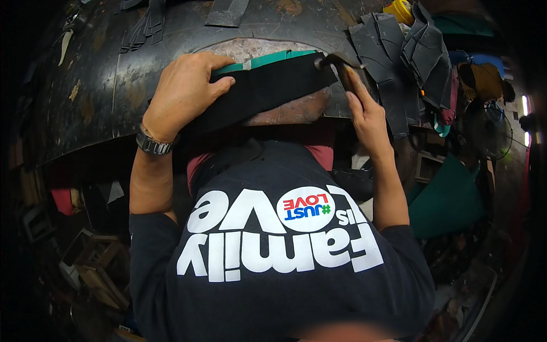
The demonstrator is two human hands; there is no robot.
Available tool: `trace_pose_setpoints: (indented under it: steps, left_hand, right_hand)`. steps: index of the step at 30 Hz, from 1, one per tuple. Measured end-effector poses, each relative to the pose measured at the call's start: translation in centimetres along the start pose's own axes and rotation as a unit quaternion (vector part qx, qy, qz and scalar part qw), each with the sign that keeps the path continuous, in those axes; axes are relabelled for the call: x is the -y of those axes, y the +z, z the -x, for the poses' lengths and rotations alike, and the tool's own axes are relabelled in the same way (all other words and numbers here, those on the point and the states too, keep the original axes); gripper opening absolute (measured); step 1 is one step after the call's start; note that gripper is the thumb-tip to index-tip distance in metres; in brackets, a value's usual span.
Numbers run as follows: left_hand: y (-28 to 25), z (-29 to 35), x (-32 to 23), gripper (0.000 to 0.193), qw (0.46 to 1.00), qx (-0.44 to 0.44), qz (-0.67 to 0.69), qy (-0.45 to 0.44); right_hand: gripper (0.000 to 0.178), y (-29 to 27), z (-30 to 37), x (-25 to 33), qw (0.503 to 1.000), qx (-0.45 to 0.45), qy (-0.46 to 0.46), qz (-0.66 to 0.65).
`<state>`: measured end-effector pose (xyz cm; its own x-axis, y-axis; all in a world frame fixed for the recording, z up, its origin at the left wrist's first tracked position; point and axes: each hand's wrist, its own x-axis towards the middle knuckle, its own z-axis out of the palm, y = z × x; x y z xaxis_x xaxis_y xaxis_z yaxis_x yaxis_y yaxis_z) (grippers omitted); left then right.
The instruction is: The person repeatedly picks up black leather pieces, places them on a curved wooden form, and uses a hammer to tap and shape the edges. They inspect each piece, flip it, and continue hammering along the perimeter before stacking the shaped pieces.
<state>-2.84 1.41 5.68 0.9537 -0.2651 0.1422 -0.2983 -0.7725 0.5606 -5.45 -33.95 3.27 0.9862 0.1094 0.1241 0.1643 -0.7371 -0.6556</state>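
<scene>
A long black sheet of leather-like material (262, 85) lies at the table's near edge, a green strip (273, 58) running along its far edge. My left hand (185, 88) is on its left end, thumb on the black face and fingers at the green edge, gripping it. In my right hand (367, 111) is a hammer (335, 59), its head over the sheet's right end. Whether the hammer head touches the sheet I cannot tell. Beneath the sheet is a worn brownish slab (296, 109), partly covered.
Stacked dark cut pieces (387, 48) lie at the right of the dark table (102, 85), near a yellow tub (400, 10). Dark strips (145, 25) lie at the far left. A fan (487, 128) and a green sheet (447, 199) are off to the right, wooden stools (99, 262) lower left.
</scene>
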Motion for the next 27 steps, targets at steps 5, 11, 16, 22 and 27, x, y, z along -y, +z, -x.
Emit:
trace_pose_setpoints:
  steps: [5, 11, 16, 22, 27]
  left_hand:
    - [-0.2, 0.4, -0.2, 0.033, 1.0, -0.011, -0.017, 0.004]
    - [0.0, 0.7, -0.1, 0.031, 1.0, -0.018, 0.02, -0.009]
    - [0.3, -0.9, 0.4, 0.035, 0.999, 0.001, 0.045, 0.016]
    - [5.1, -5.4, -1.0, 0.035, 0.991, -0.009, 0.121, 0.058]
    - [8.0, -7.8, -1.2, 0.037, 0.984, 0.007, 0.168, 0.06]
  right_hand:
    - [0.046, 0.8, -2.4, -0.3, 1.0, -0.014, -0.025, -0.014]
    - [0.048, -0.2, 2.5, -2.5, 0.995, -0.013, 0.084, -0.053]
    - [0.047, -3.1, 4.3, -0.3, 0.975, -0.027, 0.098, -0.198]
    - [0.052, -2.2, 3.1, 2.1, 0.916, -0.101, -0.129, -0.367]
    - [0.047, -1.2, 3.0, 1.5, 0.996, 0.046, 0.006, -0.074]
